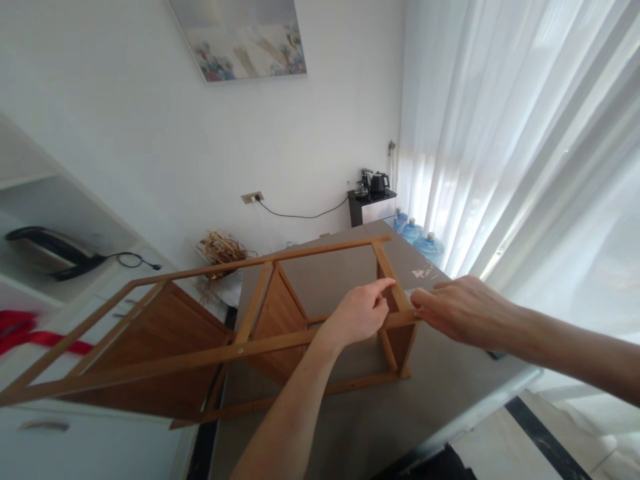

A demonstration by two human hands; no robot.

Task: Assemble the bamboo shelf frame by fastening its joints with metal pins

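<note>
A wooden shelf rack [273,343] lies on its side, its near end on the grey table and its other end reaching left past the table's edge. My left hand [357,310] is closed over its upper rail close to the right end, with the index finger stretched towards the end crosspiece. At the corner of that end, my right hand [463,310] is closed in a pinch. A small pale bit shows by its fingertips, too little to name. Slanted wooden shelf boards [280,313] sit between the rails.
The grey table [450,373] stands under the rack. Blue water bottles [427,247] line the curtain side, beside a small cabinet [370,208] with black kettles. Dried stalks [220,253] stand behind the rack. At left are a black kettle [53,252] and a red ribbon [55,340].
</note>
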